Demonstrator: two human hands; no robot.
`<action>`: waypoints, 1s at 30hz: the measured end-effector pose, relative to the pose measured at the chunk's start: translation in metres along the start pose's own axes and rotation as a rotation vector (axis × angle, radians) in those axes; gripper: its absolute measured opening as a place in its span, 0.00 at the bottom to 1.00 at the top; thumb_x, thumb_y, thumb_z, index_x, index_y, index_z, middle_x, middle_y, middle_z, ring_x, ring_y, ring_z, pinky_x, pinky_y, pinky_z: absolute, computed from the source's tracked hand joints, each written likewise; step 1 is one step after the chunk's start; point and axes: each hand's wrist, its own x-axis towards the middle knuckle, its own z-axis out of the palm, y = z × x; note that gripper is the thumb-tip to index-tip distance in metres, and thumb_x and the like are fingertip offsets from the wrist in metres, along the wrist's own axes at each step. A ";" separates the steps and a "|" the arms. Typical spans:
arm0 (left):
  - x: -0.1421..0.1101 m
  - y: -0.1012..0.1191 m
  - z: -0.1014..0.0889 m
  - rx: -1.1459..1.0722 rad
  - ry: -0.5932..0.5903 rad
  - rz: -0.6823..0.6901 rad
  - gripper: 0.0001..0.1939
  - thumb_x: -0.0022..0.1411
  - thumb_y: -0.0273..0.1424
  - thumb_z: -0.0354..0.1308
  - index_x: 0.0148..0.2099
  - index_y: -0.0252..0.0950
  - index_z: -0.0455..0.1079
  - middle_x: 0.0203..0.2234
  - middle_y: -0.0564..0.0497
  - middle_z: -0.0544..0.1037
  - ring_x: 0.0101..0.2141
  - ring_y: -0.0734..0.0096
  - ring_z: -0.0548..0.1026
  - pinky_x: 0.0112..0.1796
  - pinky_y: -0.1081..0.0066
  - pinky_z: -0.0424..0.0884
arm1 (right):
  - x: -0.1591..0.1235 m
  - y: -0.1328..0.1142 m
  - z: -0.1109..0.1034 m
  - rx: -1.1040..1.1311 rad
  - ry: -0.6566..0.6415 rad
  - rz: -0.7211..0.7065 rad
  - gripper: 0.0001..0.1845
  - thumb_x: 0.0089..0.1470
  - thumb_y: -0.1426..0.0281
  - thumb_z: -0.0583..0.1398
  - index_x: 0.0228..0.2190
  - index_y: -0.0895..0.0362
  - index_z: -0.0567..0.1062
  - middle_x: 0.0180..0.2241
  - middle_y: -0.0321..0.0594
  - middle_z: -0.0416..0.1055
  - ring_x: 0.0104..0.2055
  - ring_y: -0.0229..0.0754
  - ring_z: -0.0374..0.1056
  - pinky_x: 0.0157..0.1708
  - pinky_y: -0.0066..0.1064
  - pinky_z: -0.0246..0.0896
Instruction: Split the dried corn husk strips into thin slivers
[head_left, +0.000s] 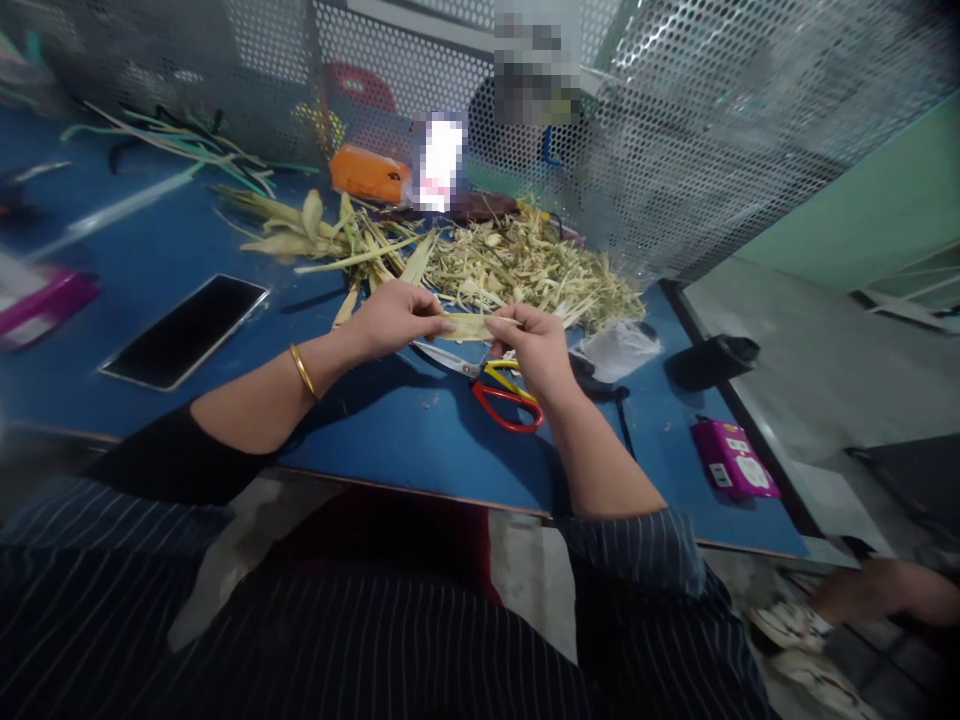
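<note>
My left hand (394, 318) and my right hand (534, 350) both pinch the ends of one pale dried leaf strip (469, 326), held flat between them just above the blue table (390, 430). A gold bangle (303, 371) circles my left wrist. Under my hands lie scissors with red and yellow handles (501, 392). Behind the strip spreads a heap of dried leaf strips and shreds (517, 265).
A black phone (186, 331) lies at the left. A pink box (731, 459) and a black cup (712, 360) sit at the right, a clear plastic bag (619, 348) beside the heap. An orange packet (369, 174) rests by the perforated metal screen (712, 120). Another person's foot (885, 590) shows at lower right.
</note>
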 end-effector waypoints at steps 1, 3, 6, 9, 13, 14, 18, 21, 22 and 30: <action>0.000 0.000 0.001 -0.026 0.009 -0.013 0.13 0.52 0.37 0.62 0.24 0.33 0.75 0.17 0.52 0.75 0.21 0.77 0.66 0.25 0.74 0.57 | 0.001 0.000 -0.001 0.019 -0.014 0.036 0.11 0.49 0.61 0.61 0.26 0.57 0.71 0.17 0.32 0.67 0.19 0.34 0.63 0.25 0.29 0.60; 0.001 -0.002 0.000 -0.027 0.055 -0.041 0.12 0.52 0.37 0.62 0.24 0.33 0.76 0.18 0.51 0.76 0.21 0.76 0.67 0.26 0.73 0.58 | 0.001 -0.002 -0.007 -0.038 -0.013 0.055 0.15 0.53 0.57 0.57 0.28 0.57 0.70 0.23 0.36 0.71 0.21 0.35 0.66 0.26 0.30 0.61; 0.003 -0.005 -0.005 0.050 0.152 -0.077 0.12 0.51 0.38 0.62 0.23 0.34 0.76 0.16 0.51 0.74 0.20 0.75 0.67 0.24 0.73 0.57 | -0.010 -0.011 -0.021 -0.496 -0.011 -0.063 0.15 0.54 0.57 0.57 0.33 0.56 0.69 0.29 0.39 0.72 0.27 0.37 0.67 0.28 0.30 0.58; 0.004 -0.007 -0.011 0.099 0.206 -0.122 0.12 0.51 0.38 0.61 0.23 0.34 0.76 0.14 0.52 0.72 0.18 0.76 0.64 0.22 0.73 0.56 | -0.032 -0.018 -0.029 -1.046 -0.320 -0.039 0.16 0.48 0.59 0.61 0.35 0.57 0.71 0.30 0.43 0.73 0.30 0.42 0.66 0.28 0.31 0.52; 0.003 -0.007 -0.015 0.126 0.249 -0.141 0.11 0.51 0.37 0.62 0.24 0.34 0.76 0.16 0.51 0.74 0.17 0.76 0.65 0.22 0.73 0.57 | -0.052 -0.017 -0.022 -1.345 -0.400 -0.077 0.28 0.47 0.69 0.57 0.51 0.63 0.67 0.43 0.55 0.73 0.39 0.49 0.68 0.31 0.33 0.51; 0.003 -0.007 -0.015 0.128 0.255 -0.146 0.11 0.51 0.37 0.62 0.24 0.34 0.76 0.15 0.51 0.74 0.17 0.76 0.66 0.21 0.73 0.58 | -0.053 -0.016 -0.019 -1.380 -0.391 -0.084 0.31 0.47 0.71 0.56 0.55 0.64 0.64 0.43 0.55 0.73 0.40 0.49 0.68 0.31 0.33 0.51; 0.003 -0.008 -0.016 0.040 0.237 -0.182 0.13 0.53 0.39 0.61 0.24 0.34 0.75 0.14 0.52 0.72 0.15 0.76 0.67 0.21 0.74 0.60 | -0.046 -0.012 -0.013 -1.382 -0.425 -0.115 0.35 0.46 0.73 0.55 0.59 0.59 0.63 0.41 0.53 0.73 0.37 0.48 0.69 0.31 0.32 0.51; 0.003 -0.009 -0.018 -0.050 0.268 -0.179 0.13 0.55 0.37 0.60 0.25 0.34 0.75 0.15 0.52 0.74 0.16 0.76 0.68 0.21 0.75 0.62 | -0.042 -0.009 -0.015 -1.161 -0.420 -0.130 0.36 0.44 0.74 0.55 0.58 0.54 0.65 0.43 0.49 0.74 0.37 0.46 0.69 0.32 0.32 0.55; 0.004 -0.010 -0.019 -0.070 0.290 -0.171 0.12 0.55 0.37 0.59 0.25 0.34 0.74 0.16 0.51 0.75 0.16 0.77 0.69 0.21 0.75 0.63 | -0.041 -0.008 -0.017 -1.041 -0.413 -0.116 0.37 0.44 0.75 0.56 0.58 0.53 0.66 0.43 0.47 0.75 0.37 0.45 0.69 0.33 0.32 0.57; 0.008 -0.016 -0.024 -0.224 0.434 -0.164 0.10 0.54 0.34 0.61 0.25 0.33 0.73 0.20 0.50 0.76 0.16 0.80 0.66 0.19 0.76 0.62 | -0.030 0.001 -0.021 -0.063 -0.151 0.196 0.32 0.39 0.63 0.67 0.48 0.55 0.70 0.32 0.35 0.69 0.30 0.36 0.64 0.31 0.29 0.61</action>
